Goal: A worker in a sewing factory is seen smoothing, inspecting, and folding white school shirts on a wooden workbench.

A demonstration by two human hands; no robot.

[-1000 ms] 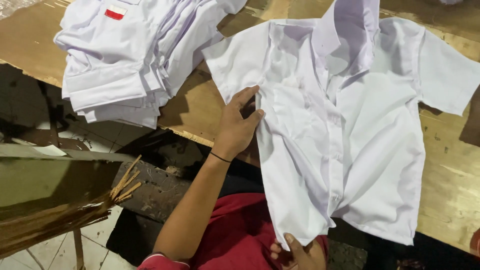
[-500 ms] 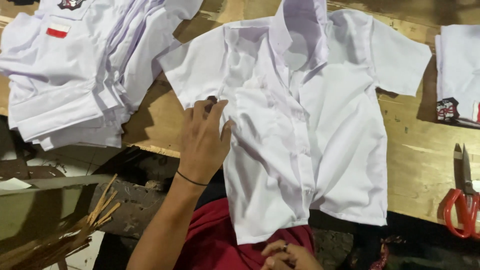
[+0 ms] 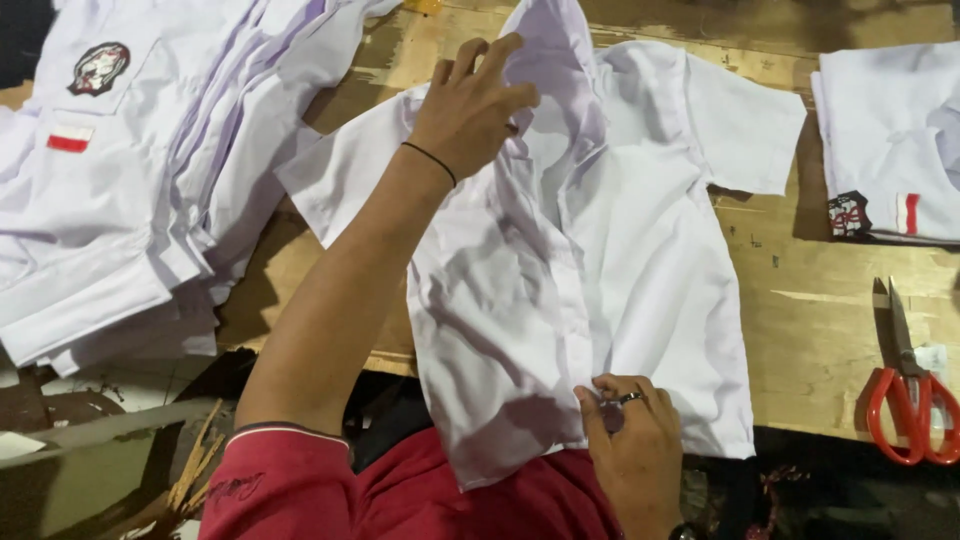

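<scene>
A white short-sleeved shirt [image 3: 640, 250] lies face up on the wooden table [image 3: 830, 320], its hem hanging over the near edge. My left hand [image 3: 475, 105], a black band on its wrist, rests on the shirt's left front near the collar with fingers spread. My right hand [image 3: 625, 425], wearing a ring, pinches the lower front placket near the hem.
A thick stack of white shirts with a badge and a red-and-white patch [image 3: 120, 180] lies at the left. Another folded white shirt [image 3: 890, 140] is at the far right. Red-handled scissors [image 3: 905, 400] lie at the right near edge.
My left hand has moved up from the shirt's left side to the collar area. My right hand has risen onto the lower placket. The view has shifted right, showing the scissors.
</scene>
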